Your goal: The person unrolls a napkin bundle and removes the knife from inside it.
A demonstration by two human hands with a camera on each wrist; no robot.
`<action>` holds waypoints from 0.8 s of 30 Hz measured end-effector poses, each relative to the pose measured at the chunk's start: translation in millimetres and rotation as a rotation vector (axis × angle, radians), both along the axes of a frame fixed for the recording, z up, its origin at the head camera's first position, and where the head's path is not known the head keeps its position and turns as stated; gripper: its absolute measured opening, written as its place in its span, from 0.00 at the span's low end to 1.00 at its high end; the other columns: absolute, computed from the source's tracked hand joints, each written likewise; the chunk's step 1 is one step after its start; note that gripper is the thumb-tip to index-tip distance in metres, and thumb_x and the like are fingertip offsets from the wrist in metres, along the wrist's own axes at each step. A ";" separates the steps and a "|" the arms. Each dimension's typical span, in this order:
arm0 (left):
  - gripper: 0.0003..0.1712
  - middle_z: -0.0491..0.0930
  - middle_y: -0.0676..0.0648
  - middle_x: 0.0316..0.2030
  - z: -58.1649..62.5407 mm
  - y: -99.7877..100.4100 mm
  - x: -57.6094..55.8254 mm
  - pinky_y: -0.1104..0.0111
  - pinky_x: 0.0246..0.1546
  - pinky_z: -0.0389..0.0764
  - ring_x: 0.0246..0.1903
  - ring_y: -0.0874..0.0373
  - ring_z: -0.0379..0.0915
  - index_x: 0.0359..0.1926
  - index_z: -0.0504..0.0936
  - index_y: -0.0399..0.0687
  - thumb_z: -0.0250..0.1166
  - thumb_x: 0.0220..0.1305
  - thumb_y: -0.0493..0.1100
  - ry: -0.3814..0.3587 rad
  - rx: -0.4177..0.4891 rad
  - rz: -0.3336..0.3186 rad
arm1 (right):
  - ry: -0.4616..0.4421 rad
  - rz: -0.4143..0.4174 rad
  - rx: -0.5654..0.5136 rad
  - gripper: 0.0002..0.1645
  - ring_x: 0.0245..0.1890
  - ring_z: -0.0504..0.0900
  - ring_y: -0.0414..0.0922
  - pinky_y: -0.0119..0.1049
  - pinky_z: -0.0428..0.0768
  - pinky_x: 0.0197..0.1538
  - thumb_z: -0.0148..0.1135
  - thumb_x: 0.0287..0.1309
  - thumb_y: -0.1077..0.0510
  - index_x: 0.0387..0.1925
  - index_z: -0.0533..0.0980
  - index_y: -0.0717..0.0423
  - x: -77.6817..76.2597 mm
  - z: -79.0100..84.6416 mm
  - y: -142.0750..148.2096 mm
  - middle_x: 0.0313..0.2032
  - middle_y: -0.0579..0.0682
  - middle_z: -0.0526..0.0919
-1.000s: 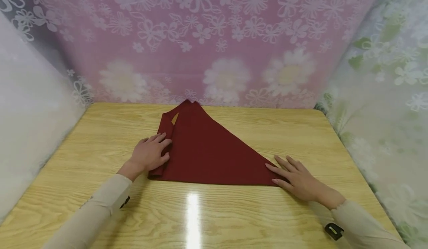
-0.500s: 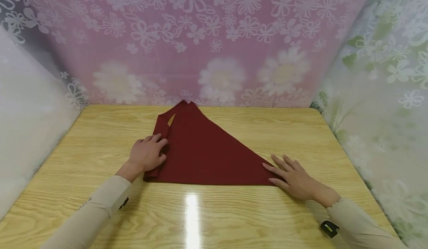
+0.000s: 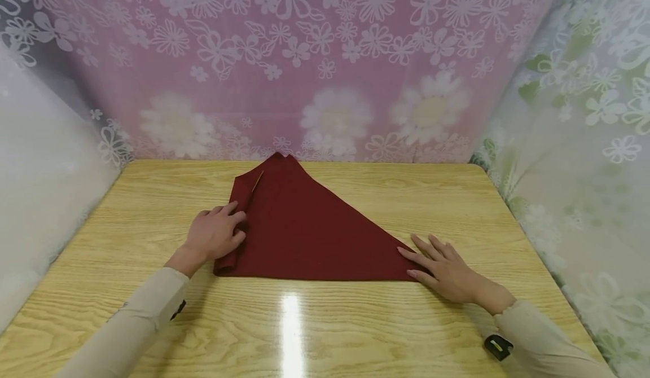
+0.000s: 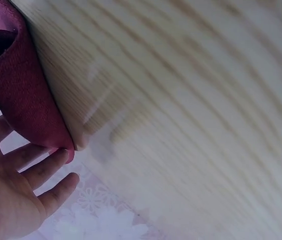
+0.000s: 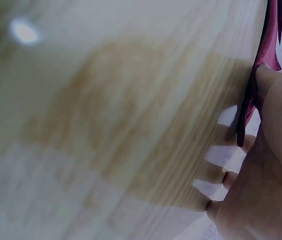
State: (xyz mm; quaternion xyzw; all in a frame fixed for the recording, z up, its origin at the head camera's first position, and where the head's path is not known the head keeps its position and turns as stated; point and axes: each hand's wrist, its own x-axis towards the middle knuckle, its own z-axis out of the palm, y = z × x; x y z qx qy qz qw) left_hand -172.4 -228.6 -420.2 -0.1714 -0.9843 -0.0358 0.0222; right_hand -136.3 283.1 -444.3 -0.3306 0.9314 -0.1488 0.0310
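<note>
A dark red cloth (image 3: 304,225) lies on the table in a roughly triangular shape, its left side folded over to the right in a loose roll. My left hand (image 3: 215,234) rests on that fold, fingers bent slightly over it. In the left wrist view the fold is a hollow curl (image 4: 26,85), and the loosely spread fingers (image 4: 56,192) lie along its outer side. At the cloth's pointed right corner, my right hand (image 3: 452,273) lies flat with fingers spread, thumb and index finger on the fabric. The right wrist view shows the cloth's thin edge (image 5: 255,100) beside the thumb.
The light wood table (image 3: 355,327) has a bright glare streak near its front. A pink flowered curtain (image 3: 325,56) hangs behind the table's back edge, with pale hangings to the left and right (image 3: 589,158). A dark device (image 3: 497,347) sits below the right wrist.
My left hand has shifted slightly left along with the folded edge. The slit at the fold's top has narrowed to a thin line. The right hand stays at its corner.
</note>
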 end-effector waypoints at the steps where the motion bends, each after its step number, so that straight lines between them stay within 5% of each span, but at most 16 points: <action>1: 0.18 0.67 0.36 0.63 0.3 -1.2 0.3 0.43 0.50 0.69 0.58 0.39 0.67 0.52 0.79 0.49 0.54 0.63 0.46 -0.001 0.009 0.003 | 0.002 0.001 -0.004 0.30 0.65 0.50 0.75 0.76 0.49 0.54 0.52 0.69 0.47 0.70 0.63 0.41 -0.2 -0.5 0.1 0.70 0.63 0.55; 13: 0.19 0.64 0.34 0.64 4.7 -20.3 3.8 0.40 0.49 0.69 0.57 0.38 0.67 0.49 0.76 0.51 0.61 0.61 0.54 -0.022 0.037 0.019 | -0.036 -0.024 0.017 0.30 0.66 0.47 0.73 0.75 0.47 0.56 0.52 0.69 0.47 0.70 0.63 0.42 2.1 4.5 -3.0 0.70 0.62 0.54; 24: 0.27 0.56 0.36 0.70 -3.1 -46.6 17.5 0.43 0.58 0.63 0.68 0.40 0.51 0.69 0.66 0.49 0.51 0.72 0.50 -0.059 0.026 -0.069 | -0.063 -0.042 0.040 0.29 0.67 0.46 0.72 0.75 0.48 0.57 0.50 0.70 0.46 0.70 0.64 0.43 2.8 9.1 -6.6 0.70 0.63 0.54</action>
